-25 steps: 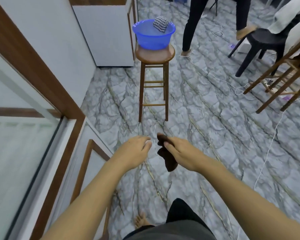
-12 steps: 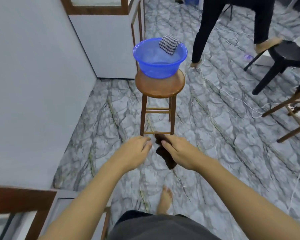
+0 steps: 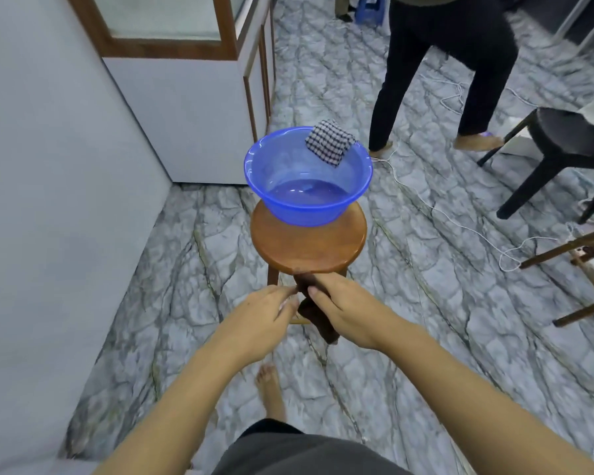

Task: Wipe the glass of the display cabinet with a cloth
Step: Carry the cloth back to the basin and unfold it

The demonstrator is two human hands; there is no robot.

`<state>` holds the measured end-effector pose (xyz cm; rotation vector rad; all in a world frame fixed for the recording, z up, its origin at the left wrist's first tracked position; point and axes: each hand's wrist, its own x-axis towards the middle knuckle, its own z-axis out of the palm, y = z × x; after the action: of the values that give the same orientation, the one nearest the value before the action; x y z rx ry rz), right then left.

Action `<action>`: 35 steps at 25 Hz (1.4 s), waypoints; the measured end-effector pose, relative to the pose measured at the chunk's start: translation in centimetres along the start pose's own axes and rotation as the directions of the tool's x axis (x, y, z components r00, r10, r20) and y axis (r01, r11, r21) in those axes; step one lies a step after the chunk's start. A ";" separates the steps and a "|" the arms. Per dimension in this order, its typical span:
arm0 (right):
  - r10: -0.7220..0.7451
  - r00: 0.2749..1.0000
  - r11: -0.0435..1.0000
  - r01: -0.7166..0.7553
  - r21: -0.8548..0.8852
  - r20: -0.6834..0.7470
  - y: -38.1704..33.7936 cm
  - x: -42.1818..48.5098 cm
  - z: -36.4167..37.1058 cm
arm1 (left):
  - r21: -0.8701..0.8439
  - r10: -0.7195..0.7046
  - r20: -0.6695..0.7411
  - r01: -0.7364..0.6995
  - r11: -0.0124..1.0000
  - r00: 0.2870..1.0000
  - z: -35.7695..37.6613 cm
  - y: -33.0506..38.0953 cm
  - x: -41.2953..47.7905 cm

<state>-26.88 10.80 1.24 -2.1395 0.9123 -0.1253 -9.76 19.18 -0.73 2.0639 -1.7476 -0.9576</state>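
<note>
No writing, label, brand, number or sign can be read anywhere in the head view.

Left forearm [image 3: 186, 389] & right forearm [image 3: 443, 382] bare, reaching fwd & down from bottom of frame, converging at centre w/ the two grips just beside each other. Right grip [image 3: 347, 310] is back-up, thumb & fingers curled round a dark brown bunched cloth [image 3: 321, 325] that sticks out above & below the fist. Left grip [image 3: 264, 320] holds nothing, fingers loosely curled, tips just beside the cloth (contact can't be told); one bare foot [image 3: 271, 389] shows lower down, betw. the forearms.
</note>
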 end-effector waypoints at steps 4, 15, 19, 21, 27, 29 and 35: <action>-0.003 0.999 1.000 0.003 0.020 -0.033 0.6 5.0 -1.5 | -0.006 0.048 0.018 -0.048 0.999 0.999 -3.1 -1.4 3.9; 0.014 0.995 0.992 -0.002 0.128 -0.095 1.7 13.0 -5.8 | -0.514 0.024 -0.118 -0.081 0.854 0.993 -6.4 0.0 13.2; 0.177 0.983 0.929 -0.152 0.338 -0.044 3.1 14.6 -8.3 | -0.619 -0.131 -0.241 -0.049 0.784 0.962 -6.3 0.6 15.7; 0.267 0.964 0.799 -0.218 0.561 -0.006 3.4 15.3 -9.5 | -0.697 -0.134 -0.191 -0.038 0.716 0.972 -6.4 0.6 16.3; 0.364 0.927 0.482 -0.273 0.832 0.093 3.3 16.2 -9.8 | -0.785 -0.074 -0.063 -0.004 0.620 0.995 -5.1 0.6 15.8; 0.363 0.924 0.440 -0.285 0.852 0.122 3.6 16.4 -9.9 | -0.780 -0.112 -0.085 0.004 0.626 0.990 -5.5 0.0 16.1; 0.387 0.920 0.540 -0.272 0.797 0.051 5.2 16.9 -10.4 | -0.587 -0.161 -0.100 0.072 0.807 0.982 -8.8 -1.4 17.2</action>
<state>-21.26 -8.94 1.28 -1.0968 1.0629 -0.4069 -2.16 1.38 -0.26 1.7835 -1.0712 -1.1649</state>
